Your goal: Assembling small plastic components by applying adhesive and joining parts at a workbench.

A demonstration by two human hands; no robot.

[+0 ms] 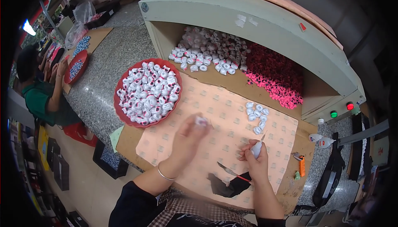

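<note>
My left hand [187,138] is raised over the pink patterned sheet [224,115], fingers pinched on a small white piece [201,121]. My right hand [255,160] holds a small white squeeze bottle [258,146] with its thin nozzle pointing up. A red round tray [120,111] heaped with small white, red and black pieces sits to the left of my left hand. A small group of finished white pieces [256,115] lies on the sheet above my right hand.
A cream box-shaped cabinet [257,24] at the back holds a pile of white pieces [211,51] and a pile of pink-red pieces [275,76]. Tweezers [232,172] lie by a black scrap. Two small bottles [320,140] and an orange lighter [302,165] sit right. Another person [39,86] works at far left.
</note>
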